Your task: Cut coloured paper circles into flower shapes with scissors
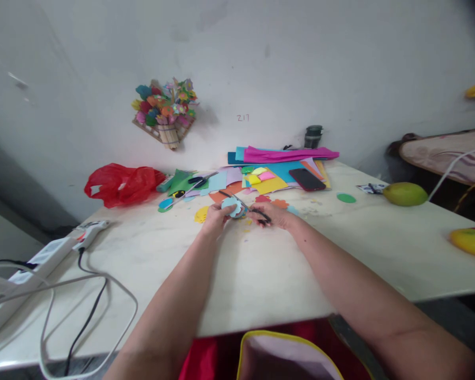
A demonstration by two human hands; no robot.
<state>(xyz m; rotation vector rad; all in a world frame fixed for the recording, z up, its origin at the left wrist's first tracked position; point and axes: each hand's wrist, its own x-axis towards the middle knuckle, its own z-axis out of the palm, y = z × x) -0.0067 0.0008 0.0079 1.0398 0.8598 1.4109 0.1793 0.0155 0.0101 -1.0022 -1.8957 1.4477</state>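
Observation:
My left hand pinches a light-blue flower-shaped paper cutout above the middle of the table. In my right hand is a pair of scissors with dark handles, its blades pointing up and left, close to the cutout's edge. Whether the blades touch the paper I cannot tell. Orange flower cutouts lie just beyond my right hand, and yellow paper cutouts lie left of my left hand. Small paper scraps are scattered on the tabletop between my hands.
Coloured paper sheets, a phone and a red plastic bag lie toward the wall. A power strip and loose cables occupy the left side. A green-yellow fruit and a green paper circle are at right.

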